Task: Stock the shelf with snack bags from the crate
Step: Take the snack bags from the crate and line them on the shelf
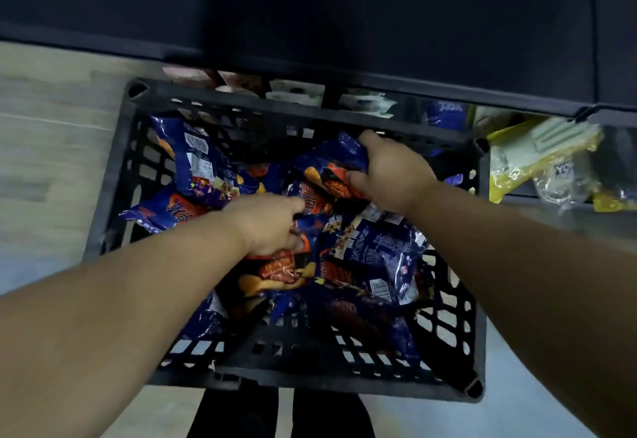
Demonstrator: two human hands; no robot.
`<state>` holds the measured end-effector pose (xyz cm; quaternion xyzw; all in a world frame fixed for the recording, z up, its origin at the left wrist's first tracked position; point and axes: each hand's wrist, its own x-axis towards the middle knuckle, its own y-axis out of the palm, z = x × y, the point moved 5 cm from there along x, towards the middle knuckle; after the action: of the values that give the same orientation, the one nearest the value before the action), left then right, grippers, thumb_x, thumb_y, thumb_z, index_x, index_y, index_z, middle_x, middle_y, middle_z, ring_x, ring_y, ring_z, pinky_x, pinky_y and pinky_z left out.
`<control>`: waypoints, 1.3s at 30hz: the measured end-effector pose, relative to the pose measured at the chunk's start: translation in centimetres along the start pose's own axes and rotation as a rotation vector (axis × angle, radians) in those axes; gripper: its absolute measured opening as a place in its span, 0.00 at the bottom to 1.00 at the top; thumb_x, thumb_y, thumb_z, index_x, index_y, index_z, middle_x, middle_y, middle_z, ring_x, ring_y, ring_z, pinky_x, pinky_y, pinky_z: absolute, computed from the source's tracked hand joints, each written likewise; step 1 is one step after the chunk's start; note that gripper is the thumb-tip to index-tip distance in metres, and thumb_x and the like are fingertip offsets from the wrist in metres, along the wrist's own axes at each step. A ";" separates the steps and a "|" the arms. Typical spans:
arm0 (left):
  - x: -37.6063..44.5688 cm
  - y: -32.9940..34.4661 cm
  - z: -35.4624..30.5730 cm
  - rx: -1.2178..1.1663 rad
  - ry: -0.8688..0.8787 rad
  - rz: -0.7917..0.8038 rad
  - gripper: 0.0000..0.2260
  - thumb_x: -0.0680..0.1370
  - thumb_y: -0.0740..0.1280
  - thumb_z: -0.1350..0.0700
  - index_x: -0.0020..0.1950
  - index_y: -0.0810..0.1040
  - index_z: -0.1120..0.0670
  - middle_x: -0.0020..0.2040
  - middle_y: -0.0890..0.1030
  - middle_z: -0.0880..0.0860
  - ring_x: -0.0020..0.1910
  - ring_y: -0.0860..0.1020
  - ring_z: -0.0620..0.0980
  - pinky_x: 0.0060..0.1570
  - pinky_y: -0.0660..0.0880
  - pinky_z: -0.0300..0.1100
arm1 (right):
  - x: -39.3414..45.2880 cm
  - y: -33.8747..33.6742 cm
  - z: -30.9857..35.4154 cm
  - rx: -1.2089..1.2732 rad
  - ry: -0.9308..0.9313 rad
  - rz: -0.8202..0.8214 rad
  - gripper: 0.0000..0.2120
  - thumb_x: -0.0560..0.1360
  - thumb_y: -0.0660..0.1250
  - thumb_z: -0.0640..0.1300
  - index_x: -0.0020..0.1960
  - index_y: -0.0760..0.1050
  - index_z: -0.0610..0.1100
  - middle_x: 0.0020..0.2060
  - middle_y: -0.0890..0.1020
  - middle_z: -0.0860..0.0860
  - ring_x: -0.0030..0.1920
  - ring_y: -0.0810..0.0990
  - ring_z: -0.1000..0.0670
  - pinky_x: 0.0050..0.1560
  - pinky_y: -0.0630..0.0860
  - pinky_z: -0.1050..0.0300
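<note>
Both hands [272, 224] [393, 175] on crate's [117, 161] snack bags [331, 165]

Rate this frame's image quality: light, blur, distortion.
Head view: dim overall, the shelf near black; motion blur softens the floor, the shelf goods and both hands; glare glints off the bags in the crate; wide-angle bending bows the crate rim and stretches the forearms.
</note>
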<state>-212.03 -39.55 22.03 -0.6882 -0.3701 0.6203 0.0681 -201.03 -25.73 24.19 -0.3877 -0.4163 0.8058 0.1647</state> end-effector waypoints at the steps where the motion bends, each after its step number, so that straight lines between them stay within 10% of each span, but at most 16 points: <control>1: -0.2 -0.8 0.4 0.017 -0.015 -0.030 0.23 0.76 0.67 0.41 0.66 0.67 0.48 0.53 0.76 0.51 0.51 0.73 0.53 0.51 0.71 0.46 | 0.1 -0.3 0.2 0.015 -0.013 0.012 0.20 0.77 0.66 0.52 0.64 0.65 0.47 0.52 0.77 0.46 0.52 0.76 0.43 0.50 0.73 0.50; 12: 1.2 0.6 2.1 0.174 -0.162 -0.129 0.35 0.72 0.66 0.34 0.73 0.59 0.47 0.68 0.69 0.53 0.68 0.66 0.58 0.67 0.57 0.63 | 0.7 3.6 -0.1 -0.088 0.056 0.204 0.31 0.76 0.68 0.51 0.72 0.58 0.44 0.56 0.74 0.43 0.55 0.75 0.41 0.50 0.74 0.49; 20: -0.7 -0.5 1.6 0.076 -0.167 -0.177 0.26 0.72 0.69 0.40 0.62 0.64 0.51 0.55 0.76 0.51 0.58 0.74 0.56 0.62 0.62 0.56 | -0.6 1.0 1.0 -0.116 -0.015 0.117 0.23 0.78 0.66 0.49 0.68 0.62 0.45 0.50 0.78 0.45 0.51 0.77 0.41 0.48 0.76 0.49; 39: -23.7 -24.8 -2.9 0.227 -0.169 -0.874 0.26 0.71 0.68 0.41 0.64 0.63 0.49 0.58 0.73 0.51 0.59 0.68 0.56 0.58 0.63 0.55 | -12.3 -27.0 11.7 -0.152 -0.160 -0.234 0.17 0.71 0.70 0.48 0.53 0.64 0.49 0.44 0.78 0.49 0.44 0.77 0.46 0.42 0.74 0.53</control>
<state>-218.94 -34.83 55.44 -0.4026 -0.5596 0.6241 0.3677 -203.53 -23.16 55.91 -0.2826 -0.5301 0.7756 0.1937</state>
